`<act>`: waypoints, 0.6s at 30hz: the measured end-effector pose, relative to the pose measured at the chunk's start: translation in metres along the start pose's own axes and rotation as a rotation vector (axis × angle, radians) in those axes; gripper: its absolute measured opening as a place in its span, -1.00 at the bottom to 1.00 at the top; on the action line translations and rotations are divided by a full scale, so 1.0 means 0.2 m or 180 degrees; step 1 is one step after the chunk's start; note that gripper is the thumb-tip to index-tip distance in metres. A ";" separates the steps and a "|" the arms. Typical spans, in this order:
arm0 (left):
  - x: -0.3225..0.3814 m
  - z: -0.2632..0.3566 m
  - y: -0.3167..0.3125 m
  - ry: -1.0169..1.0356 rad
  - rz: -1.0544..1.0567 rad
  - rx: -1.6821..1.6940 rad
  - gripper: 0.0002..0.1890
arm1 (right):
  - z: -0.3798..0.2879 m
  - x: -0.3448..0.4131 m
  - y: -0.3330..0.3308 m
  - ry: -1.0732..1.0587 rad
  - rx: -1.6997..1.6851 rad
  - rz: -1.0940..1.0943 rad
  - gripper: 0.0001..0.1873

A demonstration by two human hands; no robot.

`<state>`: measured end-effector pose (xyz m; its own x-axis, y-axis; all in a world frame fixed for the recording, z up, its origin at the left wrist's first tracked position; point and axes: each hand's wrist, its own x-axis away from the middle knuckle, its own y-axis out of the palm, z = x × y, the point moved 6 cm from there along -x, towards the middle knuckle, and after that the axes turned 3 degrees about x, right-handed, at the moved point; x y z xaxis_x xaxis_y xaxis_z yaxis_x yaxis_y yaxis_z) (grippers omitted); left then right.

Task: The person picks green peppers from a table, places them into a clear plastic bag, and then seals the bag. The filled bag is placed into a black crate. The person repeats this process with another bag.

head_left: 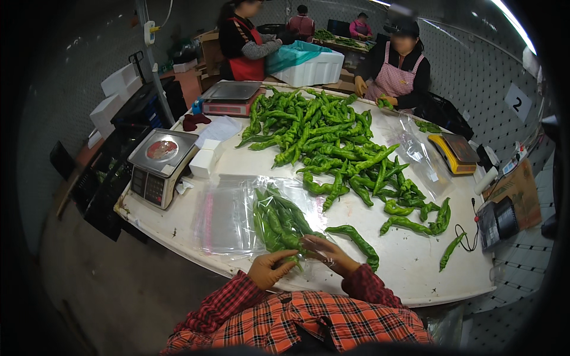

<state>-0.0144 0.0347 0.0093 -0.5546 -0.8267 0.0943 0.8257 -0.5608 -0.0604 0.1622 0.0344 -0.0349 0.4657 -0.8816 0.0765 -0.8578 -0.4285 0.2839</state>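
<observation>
In front of me a clear plastic bag (260, 202) lies on the table with several long green peppers (280, 222) inside. My left hand (269, 268) is at the near end of this bag, its thumb and fingers around the film beside a pepper tip. My right hand (331, 256) reaches in from the other side, fingers extended over the pepper ends. Shiny film crosses this hand, and whether its fingers pinch the film cannot be told. Under the filled bag are flat clear bags (222, 222) with pink strips. One curved pepper (358, 242) lies right of my right hand.
A large heap of green peppers (311, 129) covers the table's middle. Scales stand left (162, 153), back left (231, 95) and right (456, 151). A white box (205, 158) sits near the left scale. Across the table, one co-worker (396, 73) handles peppers; another (247, 44) stands by a foam box (314, 69).
</observation>
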 end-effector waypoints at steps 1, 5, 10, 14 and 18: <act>0.02 -0.03 -0.07 -0.0023 0.0090 0.0152 -0.68 | -0.01 0.03 0.01 -0.0021 -0.1215 0.0006 -0.13; 0.11 -0.17 -0.30 -0.0636 0.0199 0.0302 -0.69 | -0.08 0.02 0.09 -0.0433 -0.1269 0.0328 0.10; 0.19 -0.22 -0.55 -0.0706 0.0185 0.0809 -0.74 | -0.15 -0.23 0.06 -0.0253 -0.0791 0.2352 -0.64; 0.23 -0.20 -0.75 -0.0361 0.0237 0.0362 -0.73 | -0.48 -0.42 0.26 -0.0999 -0.0104 0.2206 -0.78; 0.31 -0.25 -0.93 -0.0438 0.0294 0.0686 -0.75 | -0.78 -0.63 0.44 -0.1220 0.0037 0.2171 -0.74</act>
<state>-0.2071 0.0850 -0.0241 -0.4689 -0.8519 0.2332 0.8832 -0.4488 0.1364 0.0622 0.1384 0.1300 -0.2708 -0.9568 -0.1056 -0.9307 0.2322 0.2828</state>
